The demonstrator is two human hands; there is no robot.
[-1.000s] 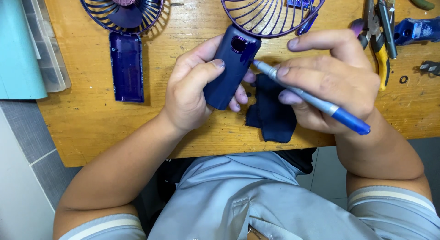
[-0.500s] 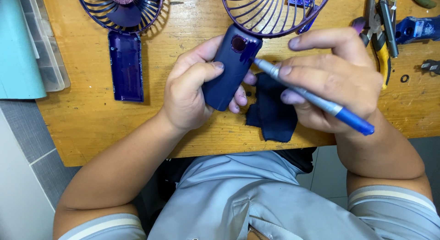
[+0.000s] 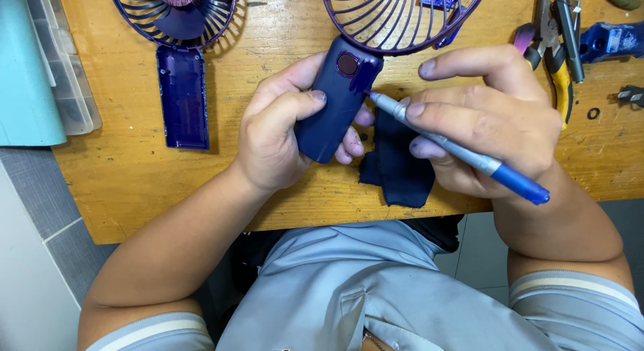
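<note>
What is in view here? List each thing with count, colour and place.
fan handle: 1, dark blue, centre, held in left hand
fan cage: 1, purple, top centre, atop the handle
screwdriver: 1, grey with blue end, in right hand, tip at the handle's side
cloth: 1, dark blue, table edge under right hand
second fan: 1, purple, top left, opened, flat on table
pliers: 1, yellow grip, top right
box: 1, teal, left edge
table: 1, wooden
left hand: wraps the handle
right hand: holds the screwdriver
</note>
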